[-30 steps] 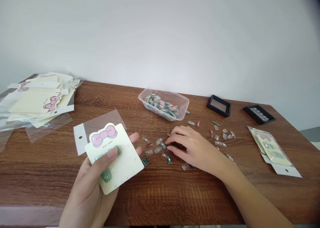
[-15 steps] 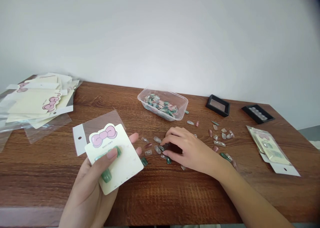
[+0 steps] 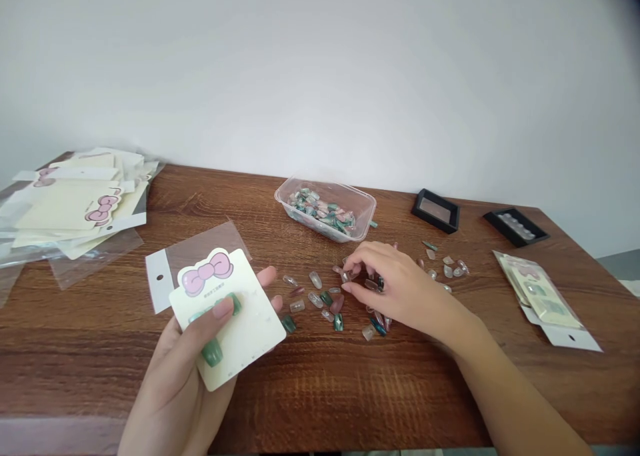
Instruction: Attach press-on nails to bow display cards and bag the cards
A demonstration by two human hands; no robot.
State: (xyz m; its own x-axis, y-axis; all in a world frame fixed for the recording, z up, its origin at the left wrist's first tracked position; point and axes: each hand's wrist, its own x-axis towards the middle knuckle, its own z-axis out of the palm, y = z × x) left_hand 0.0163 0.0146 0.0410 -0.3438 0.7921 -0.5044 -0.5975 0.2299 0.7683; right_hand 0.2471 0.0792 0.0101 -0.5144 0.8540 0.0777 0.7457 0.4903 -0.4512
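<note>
Left hand (image 3: 187,369): thumb pressed over green press-on nails (image 3: 213,351) on a cream card with a pink bow (image 3: 250,333), card gripped between thumb and fingers, tilted above the brown wooden table (image 3: 310,389). Right hand (image 3: 387,279): thumb and fingertips slightly apart at loose clear, pink and green nails (image 3: 315,301) on the tabletop; whether one is pinched, cannot tell. Clear plastic tub of mixed nails (image 3: 325,209): beyond the right hand, near the wall.

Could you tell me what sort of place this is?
Probably a small packing workspace: loose press-on nails, a plastic tub of more, and stacked bow-printed cards lie on a wooden table.
</note>
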